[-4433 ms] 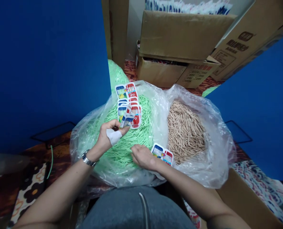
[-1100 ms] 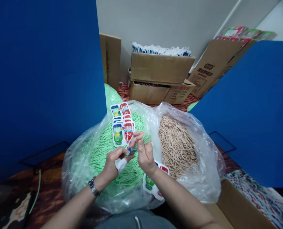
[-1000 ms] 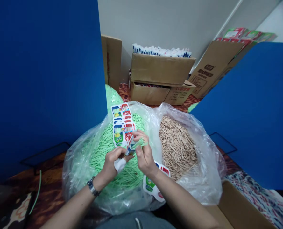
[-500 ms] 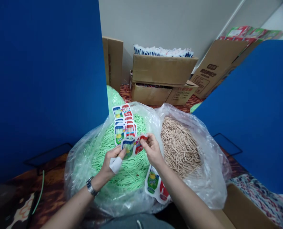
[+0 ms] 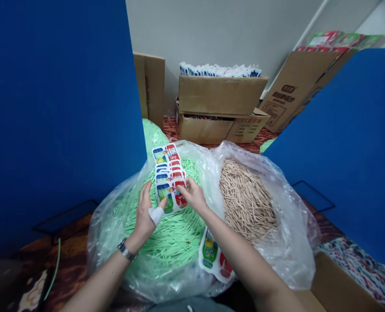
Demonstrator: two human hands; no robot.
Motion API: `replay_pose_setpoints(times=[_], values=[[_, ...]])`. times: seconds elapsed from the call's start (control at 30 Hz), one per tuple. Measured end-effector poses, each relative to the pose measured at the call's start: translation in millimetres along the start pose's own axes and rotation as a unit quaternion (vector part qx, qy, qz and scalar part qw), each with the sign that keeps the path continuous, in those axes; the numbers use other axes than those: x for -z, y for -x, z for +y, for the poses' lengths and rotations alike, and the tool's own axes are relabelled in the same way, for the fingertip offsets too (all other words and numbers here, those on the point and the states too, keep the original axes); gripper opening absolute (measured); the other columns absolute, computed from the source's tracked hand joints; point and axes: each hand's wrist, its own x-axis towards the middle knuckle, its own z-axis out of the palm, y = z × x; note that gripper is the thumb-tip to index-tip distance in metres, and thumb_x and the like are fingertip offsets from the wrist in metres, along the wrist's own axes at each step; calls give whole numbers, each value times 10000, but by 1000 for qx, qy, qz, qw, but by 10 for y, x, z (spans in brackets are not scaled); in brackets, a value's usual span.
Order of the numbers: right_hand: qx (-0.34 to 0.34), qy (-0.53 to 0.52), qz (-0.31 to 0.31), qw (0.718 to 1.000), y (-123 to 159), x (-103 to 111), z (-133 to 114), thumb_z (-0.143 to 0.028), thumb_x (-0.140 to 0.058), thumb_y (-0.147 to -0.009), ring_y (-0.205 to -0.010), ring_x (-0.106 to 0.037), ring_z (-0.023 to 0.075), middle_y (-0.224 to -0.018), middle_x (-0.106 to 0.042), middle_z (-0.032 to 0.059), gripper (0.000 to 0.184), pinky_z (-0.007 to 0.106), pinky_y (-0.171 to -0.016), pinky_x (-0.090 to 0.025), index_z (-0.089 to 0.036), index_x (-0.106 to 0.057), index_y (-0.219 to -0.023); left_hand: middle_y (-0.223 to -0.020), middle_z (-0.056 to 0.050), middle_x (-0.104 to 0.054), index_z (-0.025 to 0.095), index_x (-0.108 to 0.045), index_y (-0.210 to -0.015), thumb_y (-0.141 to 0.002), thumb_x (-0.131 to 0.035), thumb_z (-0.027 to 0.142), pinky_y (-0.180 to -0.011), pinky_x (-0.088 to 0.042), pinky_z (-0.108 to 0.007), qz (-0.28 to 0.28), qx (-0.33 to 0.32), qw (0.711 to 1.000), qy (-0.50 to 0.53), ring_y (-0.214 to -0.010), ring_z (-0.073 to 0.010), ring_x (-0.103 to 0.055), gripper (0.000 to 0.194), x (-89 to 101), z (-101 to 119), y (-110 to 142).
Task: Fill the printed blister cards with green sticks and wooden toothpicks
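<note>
A flat printed packet with a green-blue bottle shape and a red one lies at the near end of a row of overlapping like packets. The row rests on thin green sticks in a clear plastic bag. My right hand pinches that packet's right side between thumb and fingers. At its left edge my left hand is open, thumb and fingers apart, with a white wrap at the thumb's base. More such packets lie under my right forearm, partly hidden.
Beside the green sticks, another clear bag holds brown sticks. Blue panels stand on both sides. Stacked cardboard boxes are at the back, the top one full of packets. An open carton is at lower right.
Both hands have lowered the packet from in front of the row onto its near end. My left hand has let go and spread its fingers; my right hand stays on the packet.
</note>
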Motion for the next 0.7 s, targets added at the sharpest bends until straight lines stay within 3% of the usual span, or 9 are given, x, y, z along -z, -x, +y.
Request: replay_pose_setpoints(times=[0.07, 0.13, 0.2, 0.3, 0.4, 0.47, 0.57, 0.7], values=[[-16, 36, 10, 999, -172, -93, 3, -448, -549, -804, -681, -556, 141, -779, -607, -9, 286, 262, -662, -447, -180, -559, -904, -1385, -178, -458, 172, -405, -1354, -828, -613, 303, -1035, -385, -493, -20, -115, 991, -71, -1280, -308, -426, 581, 7, 26, 7], [-24, 44, 23, 998, -263, -151, -23, -417, -557, -801, -723, -575, 148, -890, -619, 31, 337, 270, -671, -467, -162, -544, -1021, -1295, -144, -552, 191, -504, -1276, -861, -565, 271, -1046, -381, -483, -109, -211, 964, -118, -1253, -289, -459, 427, -23, 18, 46], [-10, 25, 33, 999, -230, -123, -54, -392, -547, -817, -775, -592, 148, -1084, -580, 103, 448, 268, -668, -488, -140, -473, -1180, -1254, -142, -590, 181, -566, -1215, -870, -546, 266, -1031, -392, -497, -197, -255, 930, -177, -1232, -304, -481, 356, -84, -32, 98], [57, 31, -14, 998, 51, 153, -30, -364, -487, -874, -794, -602, 137, -1217, -514, 139, 437, 268, -688, -501, -159, -434, -1257, -1325, -184, -539, 137, -559, -1239, -850, -564, 266, -1036, -367, -527, -260, -253, 895, -259, -1270, -347, -440, 410, -173, -142, 147], [111, 146, -171, 968, 514, 644, 138, -340, -478, -899, -794, -602, 152, -1014, -618, 62, 277, 292, -760, -480, -211, -556, -1131, -1364, -189, -507, 138, -530, -1283, -851, -554, 262, -1050, -342, -519, -283, -252, 883, -277, -1294, -345, -414, 450, -208, -221, 141], [81, 256, -217, 939, 842, 973, 304, -378, -543, -865, -794, -602, 179, -931, -633, 48, 249, 308, -744, -469, -226, -601, -1053, -1358, -183, -515, 147, -543, -1274, -860, -541, 279, -1047, -343, -514, -288, -252, 882, -275, -1284, -344, -426, 435, -212, -246, 118], [15, 371, -217, 903, 1232, 1310, 547, -456, -677, -748, -849, -593, 232, -939, -627, 74, 343, 329, -726, -460, -217, -622, -987, -1334, -179, -537, 153, -571, -1243, -866, -536, 307, -1030, -354, -510, -280, -264, 882, -273, -1263, -348, -443, 409, -220, -268, 85], [-38, 418, -205, 884, 1416, 1433, 758, -528, -724, -667, -938, -562, 273, -981, -613, 101, 486, 346, -736, -449, -197, -595, -998, -1309, -173, -554, 155, -588, -1219, -872, -529, 335, -1010, -371, -499, -269, -283, 876, -282, -1243, -344, -456, 395, -250, -297, 58]])
